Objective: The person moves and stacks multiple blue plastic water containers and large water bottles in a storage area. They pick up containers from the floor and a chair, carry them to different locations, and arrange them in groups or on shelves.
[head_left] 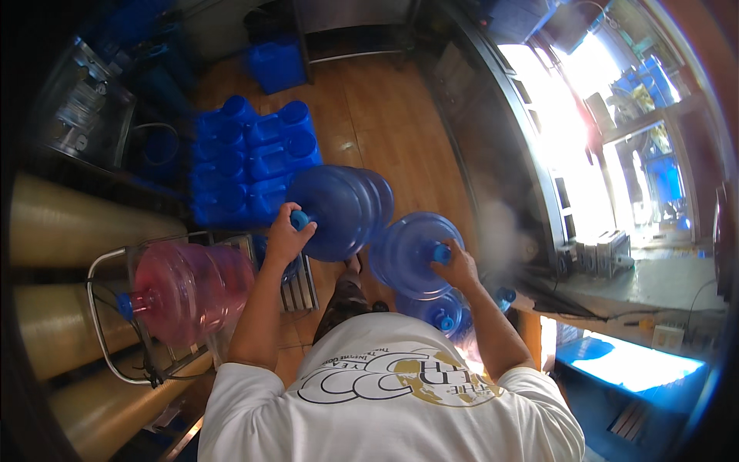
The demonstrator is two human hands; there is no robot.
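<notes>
My left hand (290, 233) is closed round the blue-capped neck of a large blue water jug (346, 208), which tilts away from me. To its right, my right hand (457, 268) grips the capped neck of a second clear-blue water jug (404, 258). The two jugs hang close together in front of my body; whether they touch I cannot tell. Under my right forearm stand more blue jugs (431, 308) with blue caps. A pink-tinted jug (192, 292) with a blue cap lies on its side on a metal-framed cart (94, 308) at my left.
Several blue slim containers (258, 158) stand grouped on the brown tiled floor (369, 115) ahead. Farther back is a blue box (275, 66). Large tan cylinders (77, 223) line the left side. A counter (662, 281) runs below the bright window on the right.
</notes>
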